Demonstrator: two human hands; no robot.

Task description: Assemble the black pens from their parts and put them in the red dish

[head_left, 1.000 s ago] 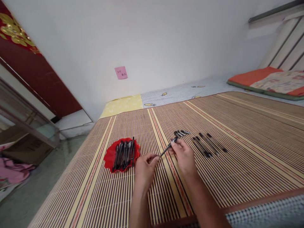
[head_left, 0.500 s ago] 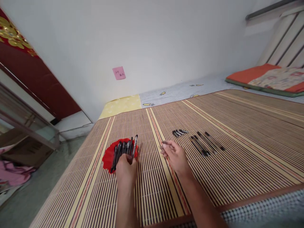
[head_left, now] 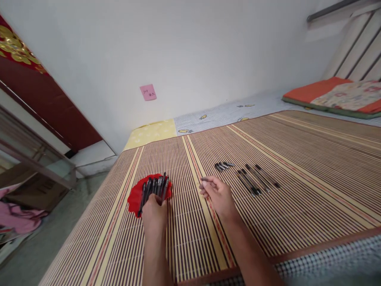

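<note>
My left hand (head_left: pixel 154 212) is at the near right side of a red scalloped dish (head_left: pixel 135 196), its fingers closed around the lower end of a pen (head_left: pixel 165 187). That pen lies beside several other dark pens (head_left: pixel 153 184) in the dish, their upper ends pointing away from me. Over the mat, my right hand (head_left: pixel 218 195) has curled fingers, with thumb and forefinger close together. Whether a small thing sits at those fingertips, I cannot make out. To its right lie several thin black-ended pen parts (head_left: pixel 256 178), and beyond it a cluster of short dark pieces (head_left: pixel 224 166).
A striped bamboo mat (head_left: pixel 184 246) covers the bed. At the back are a yellow cloth (head_left: pixel 153 133) and a white wall with a pink note (head_left: pixel 148 92). An orange folded quilt (head_left: pixel 315 93) lies at the far right. Left of the bed, a cardboard box (head_left: pixel 41 188) stands on the floor.
The pen in my left hand has tilted down and moved left, in among the other pens in the dish. My right hand has stayed almost still.
</note>
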